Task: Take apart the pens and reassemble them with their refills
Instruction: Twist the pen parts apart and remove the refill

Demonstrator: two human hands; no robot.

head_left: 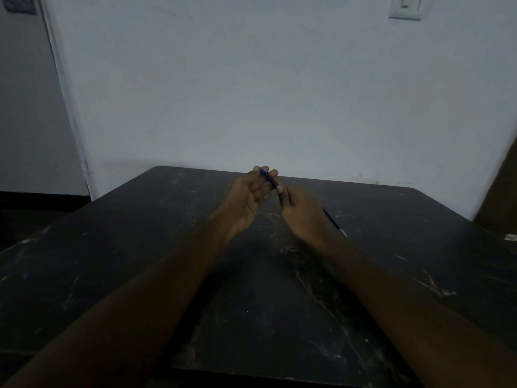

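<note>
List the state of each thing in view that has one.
pen: held above the table between both hands
left hand: palm up, fingertips holding the pen
right hand: pinching the pen's near end
refill: lying loose on the table, right of the right hand
wall switch: position unclear

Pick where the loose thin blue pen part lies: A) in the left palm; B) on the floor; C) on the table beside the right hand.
C: the thin blue part lies on the table beside the right hand, which with the left hand holds the pen barrel.
</note>
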